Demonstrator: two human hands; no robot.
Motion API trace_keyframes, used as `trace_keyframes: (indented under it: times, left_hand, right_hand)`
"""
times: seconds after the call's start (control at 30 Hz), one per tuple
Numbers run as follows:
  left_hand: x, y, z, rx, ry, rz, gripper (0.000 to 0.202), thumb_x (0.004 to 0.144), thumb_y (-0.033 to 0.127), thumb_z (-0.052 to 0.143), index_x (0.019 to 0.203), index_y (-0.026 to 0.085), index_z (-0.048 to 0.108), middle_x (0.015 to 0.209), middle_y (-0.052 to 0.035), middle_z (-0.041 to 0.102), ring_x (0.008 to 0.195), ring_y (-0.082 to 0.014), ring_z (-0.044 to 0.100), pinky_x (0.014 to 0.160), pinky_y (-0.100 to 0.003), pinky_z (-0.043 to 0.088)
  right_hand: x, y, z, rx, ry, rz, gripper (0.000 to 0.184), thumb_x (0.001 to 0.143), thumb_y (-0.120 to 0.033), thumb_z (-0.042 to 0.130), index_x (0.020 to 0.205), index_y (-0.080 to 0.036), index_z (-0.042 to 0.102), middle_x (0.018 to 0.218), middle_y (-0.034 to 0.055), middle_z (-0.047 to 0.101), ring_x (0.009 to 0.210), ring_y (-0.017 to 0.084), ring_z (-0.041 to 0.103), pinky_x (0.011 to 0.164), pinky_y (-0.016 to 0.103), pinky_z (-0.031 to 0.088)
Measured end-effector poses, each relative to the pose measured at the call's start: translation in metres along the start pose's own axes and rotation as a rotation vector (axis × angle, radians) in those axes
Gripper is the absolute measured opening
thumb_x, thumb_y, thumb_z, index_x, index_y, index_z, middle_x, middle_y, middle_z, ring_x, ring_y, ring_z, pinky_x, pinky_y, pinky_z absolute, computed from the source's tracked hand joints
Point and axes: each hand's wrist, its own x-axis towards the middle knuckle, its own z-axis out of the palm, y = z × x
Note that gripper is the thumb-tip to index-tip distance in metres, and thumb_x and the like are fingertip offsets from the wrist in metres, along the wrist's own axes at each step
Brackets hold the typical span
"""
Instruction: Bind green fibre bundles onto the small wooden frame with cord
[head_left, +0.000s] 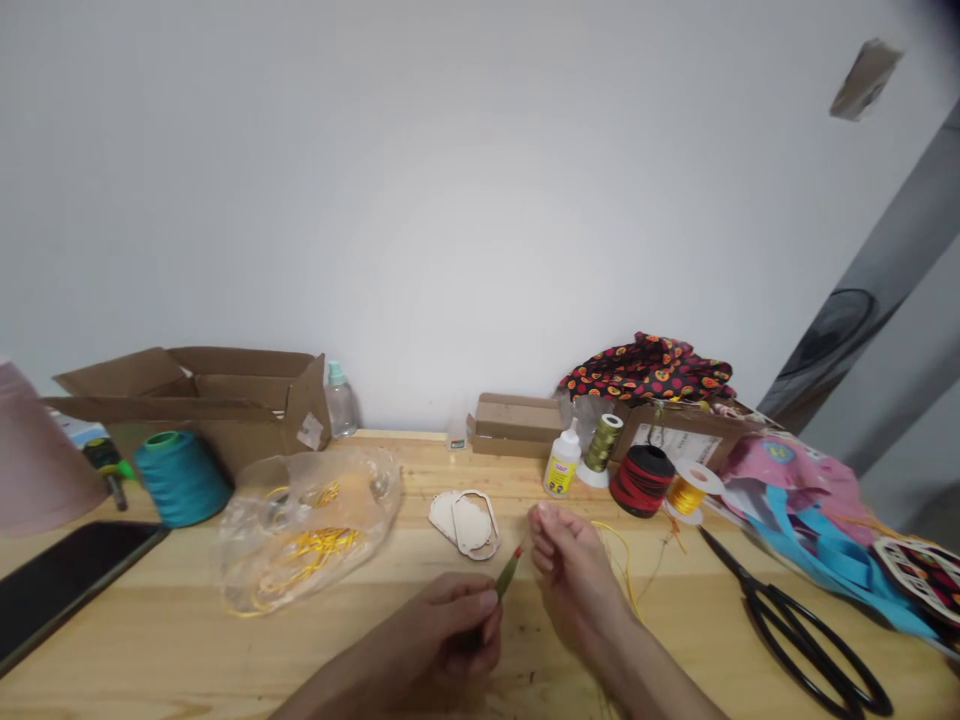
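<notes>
My left hand (pixel 459 625) is closed on a small slim green piece with a red tip (pixel 508 574), held tilted up to the right above the table. My right hand (pixel 564 552) is pinched just right of that tip, apart from it. Whatever its fingers hold is too fine to make out. A yellow cord (pixel 627 565) curves on the wood beside my right wrist. Beyond both hands lie pale flat cut-out pieces with rounded outlines (pixel 452 516), partly overlapping.
Scissors (pixel 795 620) lie at right, near pink and blue cloth (pixel 802 540). A glue bottle (pixel 561 466) and thread spools (pixel 643 482) stand behind my right hand. At left are a plastic bag of yellow cord (pixel 315 530), a teal thread cone (pixel 182 480), a phone (pixel 67 585) and an open carton (pixel 217 410).
</notes>
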Motion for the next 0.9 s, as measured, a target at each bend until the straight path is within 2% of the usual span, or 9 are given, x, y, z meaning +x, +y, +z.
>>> trace_keyframes:
  times: [0.1, 0.2, 0.33, 0.47, 0.6, 0.7, 0.8, 0.87, 0.9]
  left_hand:
    - [-0.003, -0.004, -0.002, -0.074, -0.080, -0.103, 0.025, 0.069, 0.035, 0.056, 0.057, 0.015, 0.048, 0.048, 0.0018, 0.048, 0.039, -0.0068, 0.040, 0.036, -0.018, 0.021]
    - [-0.004, -0.003, -0.001, -0.098, -0.084, -0.106, 0.024, 0.068, 0.030, 0.057, 0.054, 0.014, 0.048, 0.048, 0.0020, 0.048, 0.043, -0.0077, 0.045, 0.039, -0.018, 0.025]
    - [-0.002, -0.003, -0.001, -0.097, -0.028, -0.092, 0.025, 0.071, 0.032, 0.056, 0.054, 0.014, 0.049, 0.046, 0.0021, 0.050, 0.037, -0.0058, 0.041, 0.037, -0.017, 0.023]
    - [0.003, -0.010, -0.004, -0.147, 0.030, -0.059, 0.024, 0.071, 0.032, 0.057, 0.056, 0.013, 0.054, 0.046, 0.0005, 0.055, 0.037, -0.0064, 0.043, 0.039, -0.018, 0.028]
    - [0.006, -0.007, -0.008, -0.151, 0.061, -0.003, 0.023, 0.069, 0.029, 0.060, 0.056, 0.011, 0.059, 0.051, -0.0015, 0.059, 0.044, -0.0068, 0.048, 0.046, -0.017, 0.033]
    - [0.005, 0.002, -0.010, -0.078, 0.095, -0.002, 0.023, 0.067, 0.031, 0.062, 0.059, 0.010, 0.063, 0.058, -0.0029, 0.062, 0.048, -0.0070, 0.049, 0.048, -0.017, 0.034]
    - [0.004, 0.009, -0.011, -0.057, 0.194, 0.040, 0.021, 0.063, 0.032, 0.066, 0.060, 0.011, 0.064, 0.060, -0.0022, 0.063, 0.051, -0.0076, 0.048, 0.049, -0.017, 0.035]
    - [0.004, 0.010, -0.011, -0.051, 0.227, 0.038, 0.022, 0.060, 0.033, 0.068, 0.060, 0.011, 0.065, 0.059, -0.0019, 0.062, 0.050, -0.0078, 0.047, 0.049, -0.018, 0.036]
    - [0.005, 0.009, -0.010, -0.054, 0.231, 0.032, 0.023, 0.060, 0.034, 0.068, 0.059, 0.010, 0.065, 0.059, -0.0019, 0.061, 0.050, -0.0078, 0.047, 0.049, -0.018, 0.036]
  right_hand:
    - [0.001, -0.021, -0.002, 0.039, -0.031, -0.114, 0.024, 0.063, -0.033, 0.066, 0.058, -0.015, 0.051, 0.055, -0.0053, 0.034, 0.044, 0.005, 0.021, 0.038, 0.017, 0.016]
    - [-0.005, -0.052, -0.005, 0.001, -0.056, -0.248, 0.023, 0.065, -0.032, 0.064, 0.057, -0.015, 0.052, 0.060, -0.0037, 0.037, 0.046, 0.005, 0.025, 0.039, 0.017, 0.019]
    - [-0.019, -0.100, -0.020, -0.238, 0.031, -0.392, 0.024, 0.065, -0.035, 0.064, 0.053, -0.016, 0.054, 0.058, -0.0034, 0.038, 0.045, 0.006, 0.027, 0.039, 0.020, 0.022]
    - [-0.024, -0.135, -0.050, -0.490, 0.148, -0.381, 0.023, 0.064, -0.037, 0.065, 0.057, -0.016, 0.057, 0.049, -0.0050, 0.036, 0.043, 0.007, 0.026, 0.040, 0.021, 0.022]
    - [-0.017, -0.147, -0.081, -0.723, 0.256, -0.343, 0.026, 0.060, -0.039, 0.066, 0.056, -0.014, 0.059, 0.045, -0.0052, 0.040, 0.042, 0.006, 0.030, 0.041, 0.021, 0.021]
    - [-0.023, -0.152, -0.095, -0.798, 0.342, -0.348, 0.028, 0.059, -0.041, 0.065, 0.058, -0.014, 0.060, 0.043, -0.0055, 0.040, 0.040, 0.006, 0.029, 0.040, 0.021, 0.020]
    - [-0.043, -0.157, -0.107, -0.917, 0.373, -0.383, 0.026, 0.062, -0.041, 0.062, 0.055, -0.016, 0.059, 0.043, -0.0049, 0.040, 0.040, 0.007, 0.030, 0.040, 0.022, 0.021]
    - [-0.063, -0.157, -0.121, -1.098, 0.372, -0.415, 0.026, 0.065, -0.041, 0.059, 0.052, -0.018, 0.058, 0.044, -0.0029, 0.045, 0.042, 0.009, 0.036, 0.042, 0.023, 0.026]
    - [-0.072, -0.156, -0.129, -1.211, 0.318, -0.395, 0.025, 0.063, -0.042, 0.060, 0.051, -0.019, 0.059, 0.047, -0.0010, 0.049, 0.044, 0.011, 0.041, 0.043, 0.024, 0.028]
